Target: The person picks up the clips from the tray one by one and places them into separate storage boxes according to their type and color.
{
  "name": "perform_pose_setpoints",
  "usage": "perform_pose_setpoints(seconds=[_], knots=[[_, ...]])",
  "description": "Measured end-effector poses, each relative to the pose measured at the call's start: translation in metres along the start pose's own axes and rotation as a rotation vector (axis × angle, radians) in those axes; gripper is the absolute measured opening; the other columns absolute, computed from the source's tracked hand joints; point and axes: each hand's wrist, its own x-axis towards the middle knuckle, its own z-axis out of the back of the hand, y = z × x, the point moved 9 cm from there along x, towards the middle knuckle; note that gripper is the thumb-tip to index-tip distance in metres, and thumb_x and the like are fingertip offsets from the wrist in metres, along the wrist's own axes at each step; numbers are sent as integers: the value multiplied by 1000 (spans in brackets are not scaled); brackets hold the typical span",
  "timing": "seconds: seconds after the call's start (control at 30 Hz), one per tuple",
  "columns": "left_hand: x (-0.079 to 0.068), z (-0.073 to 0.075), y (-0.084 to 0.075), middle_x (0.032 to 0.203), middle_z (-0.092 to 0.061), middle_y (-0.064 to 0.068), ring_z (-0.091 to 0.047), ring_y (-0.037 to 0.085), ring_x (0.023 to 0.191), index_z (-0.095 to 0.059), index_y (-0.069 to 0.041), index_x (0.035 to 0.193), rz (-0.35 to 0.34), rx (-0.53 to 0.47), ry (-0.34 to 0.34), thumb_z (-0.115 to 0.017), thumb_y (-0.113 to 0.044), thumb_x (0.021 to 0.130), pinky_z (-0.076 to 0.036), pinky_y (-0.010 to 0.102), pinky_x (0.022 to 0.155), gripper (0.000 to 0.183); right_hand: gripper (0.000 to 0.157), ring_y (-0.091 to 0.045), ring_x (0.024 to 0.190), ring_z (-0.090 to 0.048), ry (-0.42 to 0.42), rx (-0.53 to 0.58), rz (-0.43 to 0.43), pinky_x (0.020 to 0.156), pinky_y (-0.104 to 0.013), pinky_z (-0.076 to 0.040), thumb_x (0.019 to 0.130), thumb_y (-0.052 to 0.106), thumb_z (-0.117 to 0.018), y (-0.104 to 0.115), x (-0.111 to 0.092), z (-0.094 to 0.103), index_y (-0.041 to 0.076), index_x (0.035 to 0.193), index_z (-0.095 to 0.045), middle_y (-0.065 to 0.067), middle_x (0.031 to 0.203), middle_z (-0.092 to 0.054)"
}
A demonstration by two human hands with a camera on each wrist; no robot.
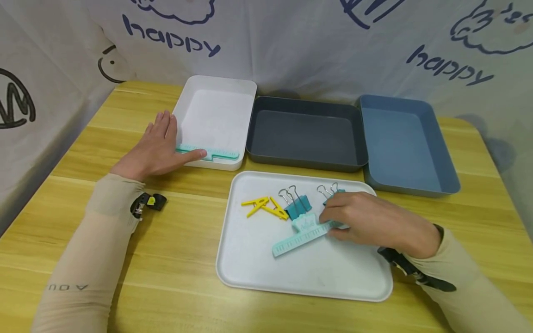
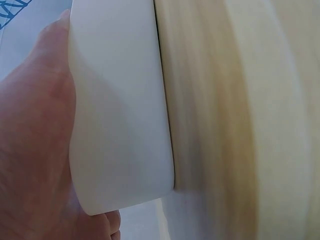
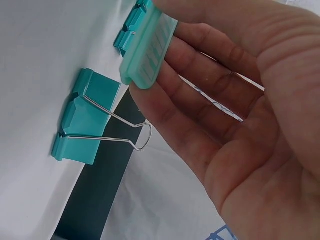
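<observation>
My right hand (image 1: pixel 372 219) pinches one end of a mint-green ruler clip (image 1: pixel 293 243) over the white serving tray (image 1: pixel 245 273). In the right wrist view, the thumb and fingers close on the ruler clip (image 3: pixel 147 62). One teal binder clip (image 1: pixel 300 208) lies just behind it; another binder clip (image 1: pixel 329 200) is partly hidden by the hand. Yellow pegs (image 1: pixel 278 212) lie to their left. My left hand (image 1: pixel 156 148) rests against the white box (image 1: pixel 214 111), fingers straight along its left side, thumb across the near rim. Inside that box lies another mint ruler clip (image 1: pixel 226 154).
To the right of the white box stand a dark grey box (image 1: pixel 308 159) and a blue-grey box (image 1: pixel 410 138), side by side along the back of the wooden table (image 1: pixel 175 259). A printed white cloth (image 1: pixel 291 46) hangs behind them.
</observation>
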Motion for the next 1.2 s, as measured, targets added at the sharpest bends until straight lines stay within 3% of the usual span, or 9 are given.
perform_pose_setpoints(seconds=[0.63,0.93,1.2], knots=[[-1,7,0,168,24,29,17,46,160,15,10,158,-13,-5,-21,-40,-89,88,3,64,131,133,20,-15,97,-69,-51,-24,18,83,-33,-62,84,15,-86,4,2,9,17,101,-79,2,103,-75],[0,9,-4,169,18,31,13,47,161,13,10,160,-26,12,-23,-42,-89,87,1,63,132,134,23,-9,88,-66,-122,-23,23,75,-28,-61,79,11,-89,3,0,16,15,98,-78,4,96,-73],[-1,5,0,168,23,30,17,47,160,15,9,159,-9,0,1,-41,-89,87,4,62,132,134,26,-9,87,-68,-101,-51,-16,71,-27,-62,78,11,-90,1,6,26,13,101,-79,1,98,-74]])
